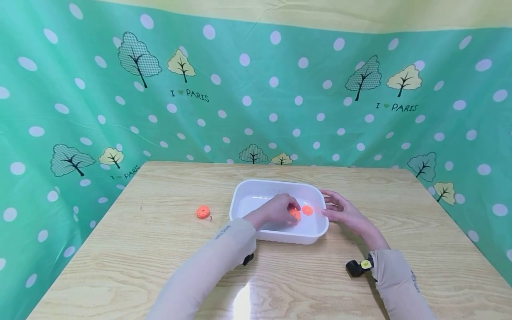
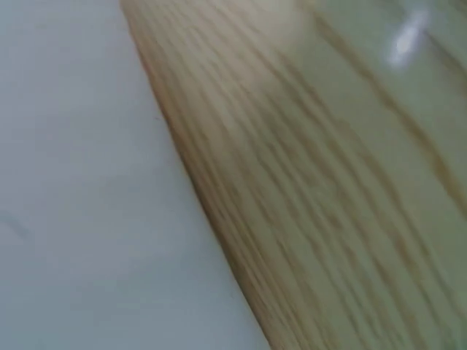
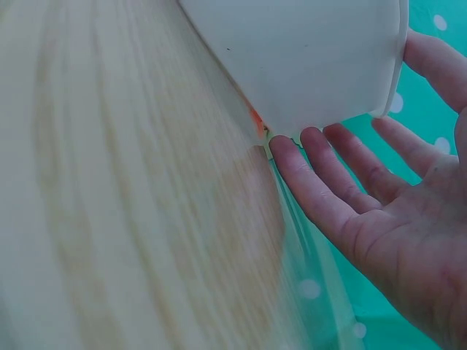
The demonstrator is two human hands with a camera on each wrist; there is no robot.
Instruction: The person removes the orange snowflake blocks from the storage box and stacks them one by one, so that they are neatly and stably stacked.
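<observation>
A white plastic tub [image 1: 276, 236] stands on the wooden table. My left hand [image 1: 280, 209] reaches down into it, fingers curled, and pinches an orange round disc [image 1: 295, 214]. Farther right inside the tub lies another orange disc [image 1: 307, 210], with a notched edge. My right hand [image 1: 348, 214] is at the tub's right end; its extended fingers touch the outside wall and its thumb is by the rim. In the right wrist view the palm of that hand [image 3: 408, 226] shows beside the tub's white wall [image 3: 306, 58]. The left wrist view shows no hand.
Left of the tub, a thicker orange disc with small holes [image 1: 203, 212] lies on the table [image 1: 168, 249]. A tiny object [image 1: 211, 218], too small to identify, is beside it. A green dotted curtain [image 1: 256, 111] hangs behind the table and along both sides.
</observation>
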